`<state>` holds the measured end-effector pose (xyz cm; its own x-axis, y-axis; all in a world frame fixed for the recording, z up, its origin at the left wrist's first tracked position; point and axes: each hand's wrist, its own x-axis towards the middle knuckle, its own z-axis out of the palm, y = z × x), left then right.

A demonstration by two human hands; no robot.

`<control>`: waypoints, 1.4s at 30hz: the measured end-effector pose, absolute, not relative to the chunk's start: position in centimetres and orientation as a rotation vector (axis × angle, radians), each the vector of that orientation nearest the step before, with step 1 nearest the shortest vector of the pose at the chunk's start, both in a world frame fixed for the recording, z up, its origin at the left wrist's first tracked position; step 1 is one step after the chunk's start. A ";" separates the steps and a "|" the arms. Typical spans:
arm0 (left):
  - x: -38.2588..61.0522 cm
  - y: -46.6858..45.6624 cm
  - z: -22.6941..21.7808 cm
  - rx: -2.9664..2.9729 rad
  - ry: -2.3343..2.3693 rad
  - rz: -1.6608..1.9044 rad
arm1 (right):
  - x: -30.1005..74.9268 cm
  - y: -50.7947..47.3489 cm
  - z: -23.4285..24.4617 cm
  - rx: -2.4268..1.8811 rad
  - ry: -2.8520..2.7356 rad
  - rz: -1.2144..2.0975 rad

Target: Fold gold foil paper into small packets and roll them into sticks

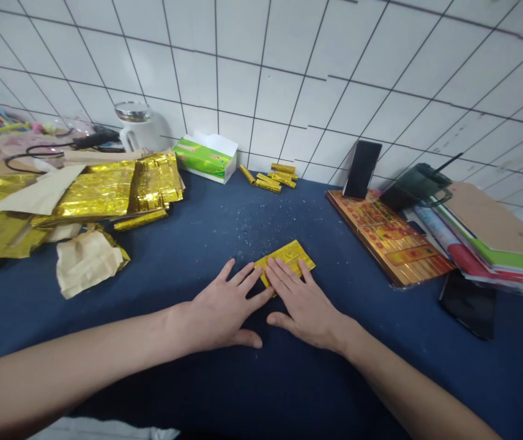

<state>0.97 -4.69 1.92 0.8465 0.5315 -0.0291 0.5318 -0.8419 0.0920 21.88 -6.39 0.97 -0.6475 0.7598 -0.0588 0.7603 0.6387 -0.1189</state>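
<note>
Both the left hand (pixel 225 305) and right hand (pixel 302 302) are lying flat, fingertips pressing on a folded gold paper (pixel 289 258) just beyond them.

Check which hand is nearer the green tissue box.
Left. The left hand lies flat on the blue cloth, nearer the camera than the green tissue box and slightly to its right; the right hand lies farther right, fingers on the folded gold paper.

Gold foil pile (pixel 105 190) far left; green tissue box (pixel 202 159) behind; phone (pixel 361 169) propped upright; folders (pixel 495 235) stacked right.
</note>
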 end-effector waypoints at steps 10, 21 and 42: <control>1.0 -4.6 2.0 2.929 0.834 0.006 | 21.9 -6.3 1.1 1.341 2.807 -0.180; 0.7 -3.6 3.1 2.915 0.789 -0.072 | 22.0 -7.5 1.4 1.282 2.802 -0.209; 1.7 -5.6 2.7 2.976 0.758 0.071 | 21.5 -7.9 1.2 1.259 2.834 -0.288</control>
